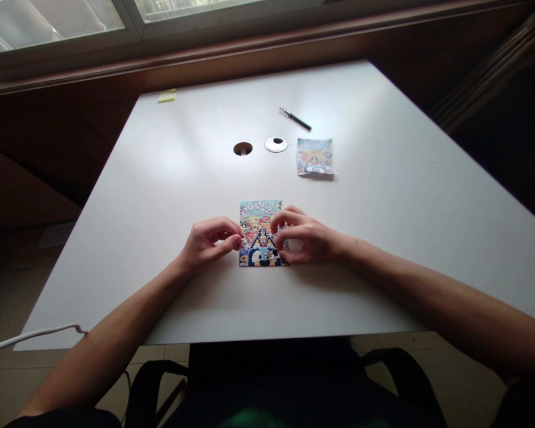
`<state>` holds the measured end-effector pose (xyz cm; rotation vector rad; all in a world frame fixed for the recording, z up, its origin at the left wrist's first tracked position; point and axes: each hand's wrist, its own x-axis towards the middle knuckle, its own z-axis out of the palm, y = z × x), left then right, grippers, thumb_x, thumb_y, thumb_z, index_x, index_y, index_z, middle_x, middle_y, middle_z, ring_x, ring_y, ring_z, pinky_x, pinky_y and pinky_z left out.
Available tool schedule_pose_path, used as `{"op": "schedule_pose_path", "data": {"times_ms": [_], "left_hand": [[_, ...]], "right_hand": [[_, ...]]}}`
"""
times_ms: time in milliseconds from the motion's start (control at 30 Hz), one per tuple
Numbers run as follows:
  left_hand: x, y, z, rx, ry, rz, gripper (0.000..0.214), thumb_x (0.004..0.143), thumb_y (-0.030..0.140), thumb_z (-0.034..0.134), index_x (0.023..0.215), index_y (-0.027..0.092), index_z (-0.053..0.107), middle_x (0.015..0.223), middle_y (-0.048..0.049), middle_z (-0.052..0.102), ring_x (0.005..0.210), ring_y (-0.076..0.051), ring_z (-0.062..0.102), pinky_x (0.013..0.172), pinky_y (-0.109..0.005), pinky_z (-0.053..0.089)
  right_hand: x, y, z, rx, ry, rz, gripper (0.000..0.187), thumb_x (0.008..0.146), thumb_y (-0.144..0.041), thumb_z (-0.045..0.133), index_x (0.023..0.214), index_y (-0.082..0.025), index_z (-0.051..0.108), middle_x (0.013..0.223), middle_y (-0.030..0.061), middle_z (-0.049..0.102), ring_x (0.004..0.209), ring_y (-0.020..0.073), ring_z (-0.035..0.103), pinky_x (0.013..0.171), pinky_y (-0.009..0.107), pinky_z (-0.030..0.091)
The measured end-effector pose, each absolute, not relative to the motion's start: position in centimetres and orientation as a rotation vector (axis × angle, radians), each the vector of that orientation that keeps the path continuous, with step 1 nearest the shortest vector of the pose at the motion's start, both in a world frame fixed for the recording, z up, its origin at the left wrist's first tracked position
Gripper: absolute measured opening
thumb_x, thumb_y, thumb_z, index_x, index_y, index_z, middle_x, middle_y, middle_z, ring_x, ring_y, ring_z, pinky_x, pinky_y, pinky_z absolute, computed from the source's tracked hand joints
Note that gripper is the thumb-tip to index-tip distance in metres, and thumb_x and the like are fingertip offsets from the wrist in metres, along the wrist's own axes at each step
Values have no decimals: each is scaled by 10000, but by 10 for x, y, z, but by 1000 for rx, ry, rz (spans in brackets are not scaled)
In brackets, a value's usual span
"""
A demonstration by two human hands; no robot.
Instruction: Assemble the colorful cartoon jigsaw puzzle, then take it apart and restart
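Observation:
A small square jigsaw puzzle [261,229] lies flat on the white table, covered in colourful cartoon figures with a large blue dog's face at the bottom. A greyish patch breaks the picture at the dog's eye on the right. At the puzzle's left edge, my left hand [214,241] has its thumb and fingertips drawn together against the border. My right hand [303,235] arches over the right side with fingers curved and apart, covering part of the picture. Whether a small piece sits under its fingertips is hidden.
Beyond the puzzle lies a creased printed sheet [315,157] with a similar picture. A black pen [295,119], a round metal cover [276,144] and a cable hole [243,148] are further back. A yellow sticky note [166,96] marks the far left corner; a white cable [35,336] crosses the near left one.

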<state>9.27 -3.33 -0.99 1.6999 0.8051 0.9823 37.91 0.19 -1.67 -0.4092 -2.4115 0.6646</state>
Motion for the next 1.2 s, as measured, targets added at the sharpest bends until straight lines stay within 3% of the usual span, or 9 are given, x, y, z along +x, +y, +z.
{"op": "schedule_pose_path", "data": {"times_ms": [700,1067,1200], "left_hand": [[93,-35,-4,1744,816,921,186,938,295,676,856,131,710,878,-99,704,689,-142,672,621,-260,569],[92,-35,-4,1809,826,910,170,952,270,643,867,132,695,884,-92,694,714,-142,660,629,-262,555],[96,-36,0,2122,816,918,100,928,229,632,881,169,697,933,-88,697,847,-180,653,769,-325,559]], "right_hand": [[383,3,-7,-415,-2461,803,46,810,-169,651,835,-206,641,1048,82,581,1015,221,498,921,407,466],[385,3,-10,-288,-2484,723,138,800,-120,608,840,-225,688,1053,66,567,1003,217,484,926,430,439],[384,2,-10,-281,-2468,709,149,797,-100,604,828,-223,682,1035,61,580,984,209,501,904,416,449]]}}
